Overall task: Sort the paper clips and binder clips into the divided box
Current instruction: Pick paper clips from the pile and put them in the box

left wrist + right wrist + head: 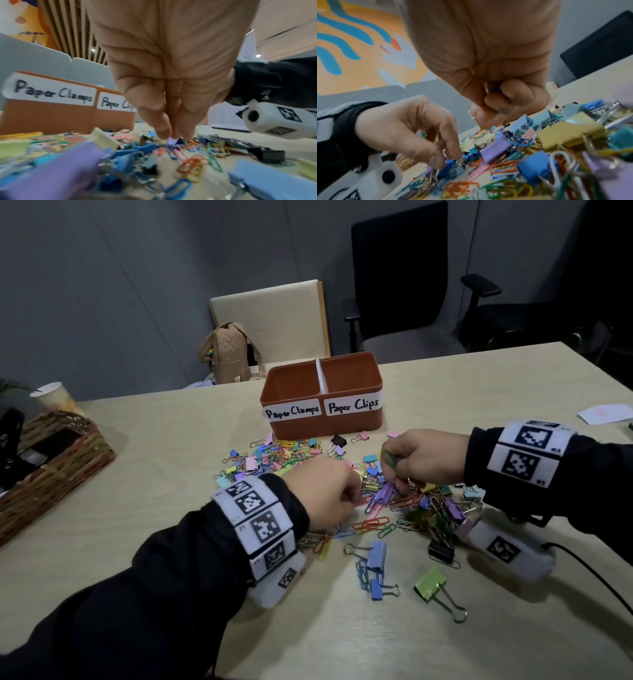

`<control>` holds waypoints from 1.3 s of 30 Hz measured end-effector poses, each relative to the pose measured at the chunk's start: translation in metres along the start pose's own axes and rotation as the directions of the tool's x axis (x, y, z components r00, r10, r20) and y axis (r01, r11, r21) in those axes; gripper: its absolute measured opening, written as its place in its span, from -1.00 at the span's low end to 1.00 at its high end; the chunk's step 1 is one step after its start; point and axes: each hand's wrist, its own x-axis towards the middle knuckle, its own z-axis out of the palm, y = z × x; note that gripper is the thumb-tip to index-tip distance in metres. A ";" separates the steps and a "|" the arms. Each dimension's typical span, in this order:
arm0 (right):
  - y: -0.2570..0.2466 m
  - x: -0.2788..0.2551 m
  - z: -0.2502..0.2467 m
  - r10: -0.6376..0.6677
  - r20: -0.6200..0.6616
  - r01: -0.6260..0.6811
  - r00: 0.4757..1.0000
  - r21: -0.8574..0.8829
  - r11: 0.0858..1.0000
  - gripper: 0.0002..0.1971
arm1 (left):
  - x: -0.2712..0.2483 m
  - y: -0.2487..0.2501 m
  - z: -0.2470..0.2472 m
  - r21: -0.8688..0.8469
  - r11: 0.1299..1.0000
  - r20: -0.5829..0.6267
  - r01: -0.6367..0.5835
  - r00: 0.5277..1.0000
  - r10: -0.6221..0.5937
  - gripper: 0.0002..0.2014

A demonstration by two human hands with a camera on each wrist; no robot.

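**Two hands work a heap of clips before a labelled box**

Pale wood table (445,628), grey-walled room: both hands were down in the pile of paper clips and binder clips (342,491) spread just in front of the divided box (322,395). The left hand (325,491) had its fingertips (164,129) drawn together, pinching a small purple binder clip (173,141) at the middle of the heap. The right hand (424,457), nearer the box's right corner, was curled closed around a bunch of paper clips (389,460), green wire showing at its knuckles. The orange box stood behind the pile, its left compartment marked "Paper Clamps", its right "Paper Clips". Nearer the camera than the heap lay a green binder clip (432,583) and a blue binder clip (376,556), both apart from it. Far left of the box sat a wicker basket (68,460) and a paper cup (54,398).
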 end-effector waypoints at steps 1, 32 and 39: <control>0.001 0.000 -0.001 0.019 -0.012 -0.018 1.000 0.041 0.999 -0.70 | 0.004 0.006 0.003 0.012 1.000 0.009 -0.023 1.000 0.023 -0.86; 0.000 0.005 -0.011 -0.065 0.048 0.080 0.997 -0.462 0.883 -0.70 | 0.026 -0.002 -0.009 -0.100 0.995 0.031 0.020 0.999 -0.017 -0.91; 0.002 0.029 -0.050 -0.028 -0.076 0.025 0.997 -0.032 0.999 -0.73 | 0.042 -0.032 -0.055 -0.369 0.926 -0.151 0.078 0.978 -0.143 -0.97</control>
